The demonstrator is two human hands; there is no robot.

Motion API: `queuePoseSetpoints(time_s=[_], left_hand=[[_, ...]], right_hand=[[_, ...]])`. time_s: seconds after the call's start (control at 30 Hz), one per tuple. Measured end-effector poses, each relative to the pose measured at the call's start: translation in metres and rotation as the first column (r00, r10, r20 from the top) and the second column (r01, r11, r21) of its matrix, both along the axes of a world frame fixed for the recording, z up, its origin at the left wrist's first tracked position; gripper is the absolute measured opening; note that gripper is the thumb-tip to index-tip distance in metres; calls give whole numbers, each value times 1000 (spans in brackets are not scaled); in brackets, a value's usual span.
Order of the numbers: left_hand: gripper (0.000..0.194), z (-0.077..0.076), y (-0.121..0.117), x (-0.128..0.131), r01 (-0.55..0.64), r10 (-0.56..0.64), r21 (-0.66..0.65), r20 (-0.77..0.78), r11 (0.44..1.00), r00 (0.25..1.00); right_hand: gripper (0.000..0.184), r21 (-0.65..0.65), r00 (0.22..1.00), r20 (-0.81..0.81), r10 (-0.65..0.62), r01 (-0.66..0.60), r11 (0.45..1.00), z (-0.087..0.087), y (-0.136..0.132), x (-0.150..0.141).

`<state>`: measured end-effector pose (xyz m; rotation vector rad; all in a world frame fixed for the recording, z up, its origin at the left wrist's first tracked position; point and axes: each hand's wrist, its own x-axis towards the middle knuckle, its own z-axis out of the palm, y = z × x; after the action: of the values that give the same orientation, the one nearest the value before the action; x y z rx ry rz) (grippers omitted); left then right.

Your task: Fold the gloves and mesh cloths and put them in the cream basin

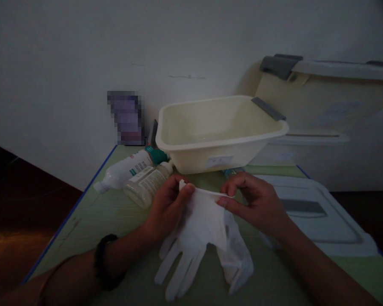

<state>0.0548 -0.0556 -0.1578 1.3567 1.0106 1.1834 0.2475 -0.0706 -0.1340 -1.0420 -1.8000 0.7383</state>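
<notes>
Seen from the head camera: a thin white disposable glove [196,225] was held by its cuff above a green tabletop [95,216], pinched between the fingers of the left hand [167,204] and the right hand [255,202]. A second white glove [238,259] lay beneath it. The thin cuff could be torn if stretched too hard; the clear plastic bottle [147,185] just beside the left hand could be knocked against the cream plastic tub [220,131].
</notes>
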Motion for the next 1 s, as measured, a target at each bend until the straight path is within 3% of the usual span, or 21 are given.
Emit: queuePoseSetpoints(time_s=[0.1, 0.17, 0.27, 0.33, 0.43, 0.5, 0.63, 0.7, 0.77, 0.87, 1.0], left_hand=[[26, -1, 2, 0, 25, -24, -24, 43, 999, 999], [26, -2, 4, 1, 102, -94, -74, 109, 992, 990], [32, -1, 4, 1, 331, -287, -185, 231, 925, 930], [36, 0, 2, 1, 415, -356, -253, 250, 874, 901], [34, 0, -2, 0, 332, -290, -275, 184, 902, 939], [33, 0, -3, 0, 224, -191, -232, 155, 947, 969], [31, -2, -2, 0, 85, -64, -130, 160, 988, 985], [27, -3, -1, 1, 52, -35, -110, 153, 993, 988], [26, -3, -1, 1, 45, -27, -120, 153, 992, 988], [32, -2, -1, 0, 98, -63, -170, 201, 981, 978], [29, 0, 0, -1, 204, -156, -194, 235, 960, 959]], right_hand=[[20, -76, 984, -175, -25, 12, 997, -2, 2, -2], [18, -141, 963, -259, -79, 43, 989, -1, 4, -4], [19, -219, 916, -364, -168, 91, 972, 2, 7, -6], [21, -258, 882, -422, -208, 104, 961, 3, 9, -6], [22, -344, 868, -458, -190, 24, 939, 1, 11, -1], [26, -424, 880, -465, -95, -127, 897, -2, 12, 2], [33, -549, 865, -490, 103, -398, 735, -6, 10, 2], [31, -608, 862, -489, 135, -448, 656, -6, 8, 0], [27, -655, 872, -471, 132, -446, 610, -5, 7, -1], [22, -644, 864, -502, 28, -395, 655, -5, 6, -2], [20, -593, 779, -612, -134, -341, 729, -4, 8, -1]])
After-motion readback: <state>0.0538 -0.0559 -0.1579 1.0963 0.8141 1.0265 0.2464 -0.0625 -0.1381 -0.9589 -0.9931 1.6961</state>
